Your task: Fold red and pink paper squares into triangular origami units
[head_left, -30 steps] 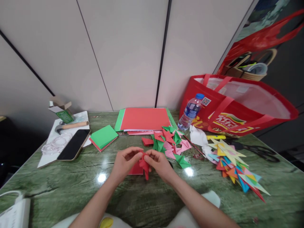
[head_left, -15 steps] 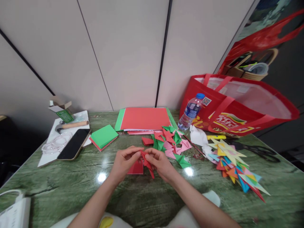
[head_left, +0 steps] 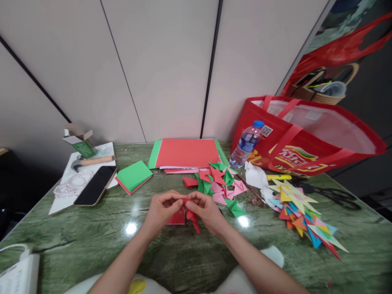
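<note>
A small folded piece of red paper (head_left: 193,221) is pinched between my two hands, its pointed end hanging down toward me. My left hand (head_left: 163,210) grips its upper left part with thumb and fingers, and my right hand (head_left: 206,209) closes on its right side. The fingertips nearly meet and hide the top of the paper. Under the hands lies a flat red paper square (head_left: 177,218). Just beyond them spreads a loose pile of folded red, green and pink paper pieces (head_left: 218,185).
Behind lies a stack of red and green sheets (head_left: 188,153). At left are small green sheets (head_left: 134,176), a phone (head_left: 96,185), a hammer (head_left: 93,161) and a box (head_left: 81,143). A water bottle (head_left: 247,143), red bag (head_left: 306,134), scissors (head_left: 333,196) and colourful folded paper string (head_left: 303,216) occupy the right.
Both hands' fingertips have drawn closer together over the red paper's top, covering more of it. Its hanging point has tilted slightly and dropped a little nearer to me.
</note>
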`<state>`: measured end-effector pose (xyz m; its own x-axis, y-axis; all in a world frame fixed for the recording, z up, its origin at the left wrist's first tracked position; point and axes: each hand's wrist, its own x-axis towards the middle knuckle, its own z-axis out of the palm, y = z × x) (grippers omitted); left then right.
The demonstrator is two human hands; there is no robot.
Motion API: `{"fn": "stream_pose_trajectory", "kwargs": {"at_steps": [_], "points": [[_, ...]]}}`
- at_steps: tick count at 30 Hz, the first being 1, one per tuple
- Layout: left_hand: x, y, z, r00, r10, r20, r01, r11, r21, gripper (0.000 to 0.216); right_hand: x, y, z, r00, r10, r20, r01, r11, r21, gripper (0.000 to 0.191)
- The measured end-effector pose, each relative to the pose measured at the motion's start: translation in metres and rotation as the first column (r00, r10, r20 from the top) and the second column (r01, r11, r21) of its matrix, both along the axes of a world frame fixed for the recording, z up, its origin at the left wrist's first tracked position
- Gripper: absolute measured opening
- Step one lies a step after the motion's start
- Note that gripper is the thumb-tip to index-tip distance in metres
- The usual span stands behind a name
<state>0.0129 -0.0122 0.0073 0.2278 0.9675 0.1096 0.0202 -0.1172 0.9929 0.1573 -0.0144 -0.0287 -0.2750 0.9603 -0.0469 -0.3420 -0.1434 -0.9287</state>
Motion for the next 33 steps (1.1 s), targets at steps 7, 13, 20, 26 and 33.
{"fn": "stream_pose_trajectory", "kwargs": {"at_steps": [7,13,20,26,33], "points": [[0.0020,-0.0014,-0.0015,1.000,0.019,0.010,-0.017,0.995,-0.102,0.017,0.0014,-0.0003,0.0006,1.000,-0.027,0.003,0.027,1.000,0.015,0.020],[0.0034,-0.0015,-0.0010,0.989,0.129,0.068,-0.117,0.981,-0.153,0.011,0.0009,0.0005,0.0000,0.964,-0.211,0.161,0.186,0.970,0.159,0.015],[0.0063,-0.0042,-0.0012,0.988,0.140,-0.058,-0.139,0.990,0.018,0.009,-0.0012,-0.0065,0.0008,0.884,-0.349,0.311,0.228,0.903,0.365,0.008],[0.0067,-0.0059,-0.0035,0.975,0.193,-0.107,-0.181,0.977,0.110,0.010,-0.0011,-0.0088,0.0048,0.882,-0.358,0.307,0.205,0.877,0.434,0.007],[0.0051,-0.0080,0.0022,0.969,0.154,-0.196,-0.115,0.974,0.196,0.012,-0.0003,-0.0086,0.0029,0.874,-0.379,0.305,0.200,0.851,0.485,0.007]]}}
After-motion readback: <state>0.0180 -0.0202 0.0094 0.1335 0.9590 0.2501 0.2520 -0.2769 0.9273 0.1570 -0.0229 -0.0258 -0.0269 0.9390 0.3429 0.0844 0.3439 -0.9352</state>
